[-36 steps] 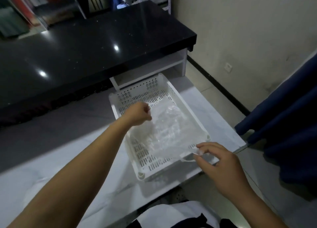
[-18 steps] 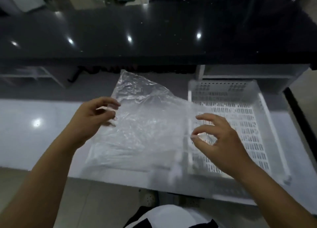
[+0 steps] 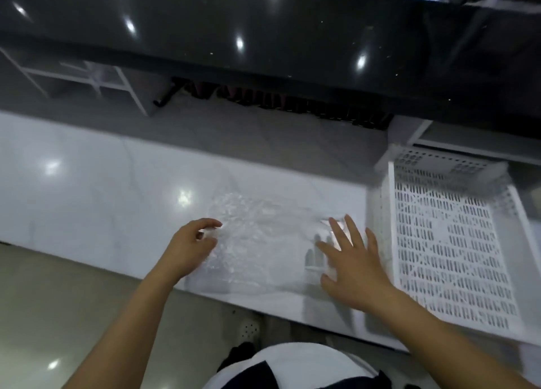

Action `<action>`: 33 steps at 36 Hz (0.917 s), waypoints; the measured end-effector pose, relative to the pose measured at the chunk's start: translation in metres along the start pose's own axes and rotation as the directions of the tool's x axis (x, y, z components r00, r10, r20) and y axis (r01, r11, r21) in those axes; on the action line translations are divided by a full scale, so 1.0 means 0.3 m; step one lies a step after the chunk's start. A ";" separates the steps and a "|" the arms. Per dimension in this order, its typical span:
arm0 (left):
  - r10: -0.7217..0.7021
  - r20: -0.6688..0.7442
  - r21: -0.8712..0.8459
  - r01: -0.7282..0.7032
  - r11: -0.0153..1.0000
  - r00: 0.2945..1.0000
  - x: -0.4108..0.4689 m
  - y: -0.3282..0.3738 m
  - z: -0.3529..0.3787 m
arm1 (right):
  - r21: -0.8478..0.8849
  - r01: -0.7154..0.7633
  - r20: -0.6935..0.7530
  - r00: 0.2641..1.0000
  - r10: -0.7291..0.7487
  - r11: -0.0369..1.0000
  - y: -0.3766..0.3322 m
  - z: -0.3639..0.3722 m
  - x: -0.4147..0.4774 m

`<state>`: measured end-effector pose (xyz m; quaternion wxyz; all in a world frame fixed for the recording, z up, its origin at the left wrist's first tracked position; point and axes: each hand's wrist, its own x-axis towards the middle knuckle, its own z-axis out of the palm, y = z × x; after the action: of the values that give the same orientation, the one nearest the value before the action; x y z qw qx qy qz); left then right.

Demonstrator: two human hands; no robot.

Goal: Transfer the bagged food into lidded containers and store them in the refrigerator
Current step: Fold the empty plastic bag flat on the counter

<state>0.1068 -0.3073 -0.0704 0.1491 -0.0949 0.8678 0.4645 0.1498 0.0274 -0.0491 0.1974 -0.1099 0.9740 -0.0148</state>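
One plastic bag [image 3: 257, 242], one basket [image 3: 448, 242], two hands.

Both forearms are bare, with no sleeves, watch or rings in view. The left hand [image 3: 187, 249] and right hand [image 3: 352, 267] are gloveless. Low in the frame shows a white top [image 3: 295, 365] with a dark patch, and a perforated white shoe [image 3: 248, 328].

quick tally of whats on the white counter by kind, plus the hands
clear plastic bag: 1
white slotted basket: 1
hands: 2, left hand and right hand
total: 4
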 end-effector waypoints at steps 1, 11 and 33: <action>0.020 -0.007 0.073 -0.019 0.997 1.000 0.002 -0.006 -0.002 | 0.005 -0.002 0.008 1.000 0.002 1.000 -0.005 -0.012 -0.015; 0.391 -0.043 0.546 -0.306 0.780 0.919 0.025 0.086 0.114 | 0.226 -0.059 -0.285 0.950 0.124 0.972 -0.297 -0.115 0.048; 0.355 0.081 0.717 -0.301 0.628 0.931 0.246 -0.095 0.232 | 0.220 -0.297 -0.232 0.909 0.345 0.929 -0.226 0.222 0.356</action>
<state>0.0580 -0.2668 -0.1546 0.0573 0.1147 0.9863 0.1036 0.0940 -0.0613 -0.1462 0.0734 0.0737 0.9910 -0.0846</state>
